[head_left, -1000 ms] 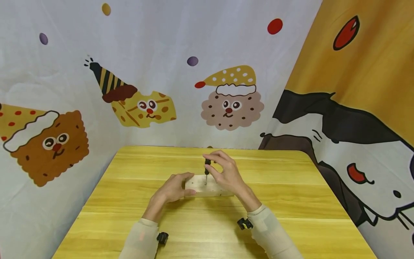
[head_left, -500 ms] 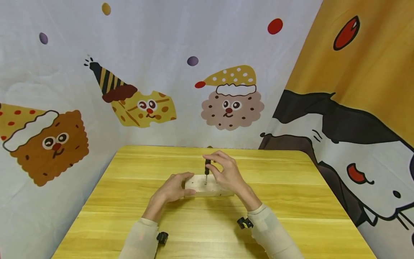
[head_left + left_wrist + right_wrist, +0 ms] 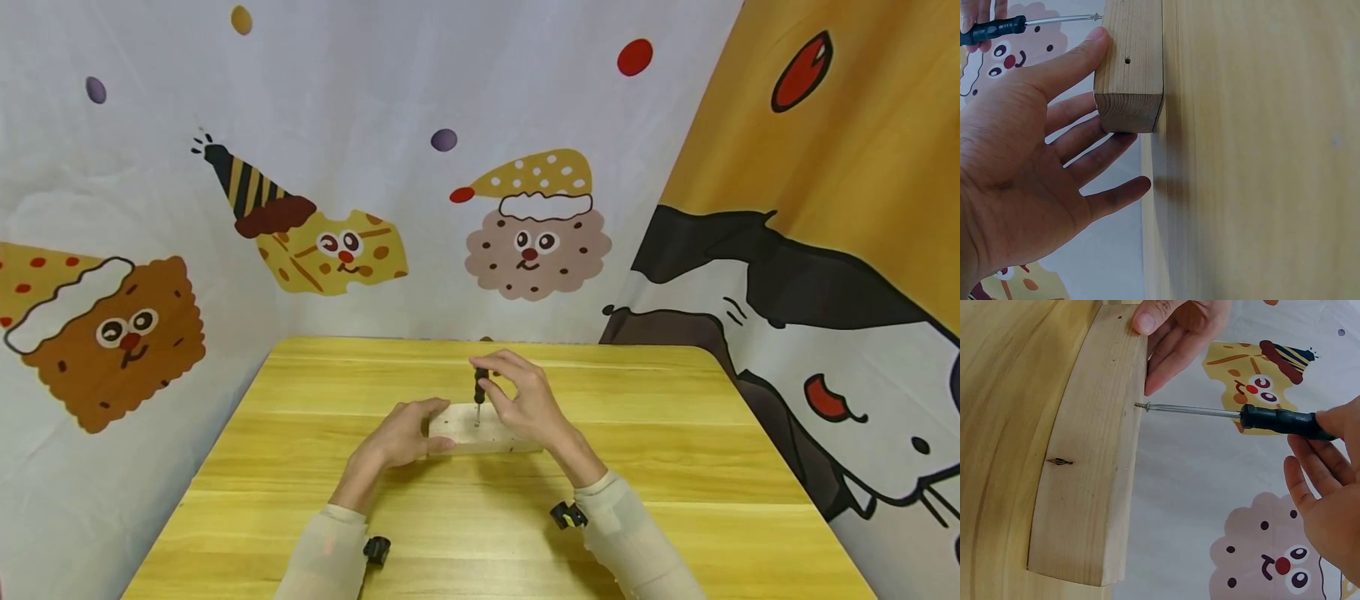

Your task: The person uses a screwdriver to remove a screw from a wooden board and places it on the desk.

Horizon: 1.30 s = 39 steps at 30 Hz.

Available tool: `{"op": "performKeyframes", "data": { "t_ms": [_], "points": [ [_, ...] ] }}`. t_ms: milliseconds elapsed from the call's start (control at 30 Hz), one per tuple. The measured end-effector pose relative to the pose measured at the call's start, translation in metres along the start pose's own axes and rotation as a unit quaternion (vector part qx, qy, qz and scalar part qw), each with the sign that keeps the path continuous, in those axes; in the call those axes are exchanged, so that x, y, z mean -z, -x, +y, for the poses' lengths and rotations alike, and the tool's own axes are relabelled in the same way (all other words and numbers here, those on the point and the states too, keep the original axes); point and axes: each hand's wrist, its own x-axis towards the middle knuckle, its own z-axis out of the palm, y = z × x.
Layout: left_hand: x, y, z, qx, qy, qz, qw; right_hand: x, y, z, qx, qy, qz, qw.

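A pale wooden block [image 3: 491, 435] lies on the table, held at its left end by my left hand [image 3: 400, 435], thumb on the near side and fingers behind. In the left wrist view a small dark hole shows in the block [image 3: 1130, 47]. My right hand [image 3: 527, 400] pinches the dark handle of a screwdriver [image 3: 480, 387] standing upright over the block. At the screwdriver's tip, in the right wrist view, a small screw [image 3: 1141, 405] meets the block's top face; how deep it sits I cannot tell.
The yellow wood-grain table [image 3: 300, 467] reaches back to a white curtain [image 3: 360, 100] printed with cartoon figures. A small black device [image 3: 377, 550] sits by the left sleeve, another black device [image 3: 567, 515] by the right one.
The head view has shifted very slightly. Both hands, the block and the screwdriver keep nearly the same places.
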Motion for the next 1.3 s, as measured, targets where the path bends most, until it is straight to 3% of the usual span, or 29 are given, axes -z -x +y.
{"op": "performKeyframes", "data": {
  "t_ms": [233,700,1300],
  "points": [
    [0.0010,0.0003,0.0001,-0.006,0.007,-0.001,1.0000,-0.0017,-0.0008,0.0022,0.029,0.001,0.029,0.9992],
    [-0.0005,0.0007,-0.0001,-0.002,0.006,0.002,1.0000,0.0010,0.0017,-0.0009,-0.002,0.013,0.025,0.9996],
    [-0.0017,0.0002,-0.0033,-0.005,0.007,0.003,1.0000,0.0007,0.0026,0.0011,-0.012,0.004,0.032,0.9994]
  ]
}}
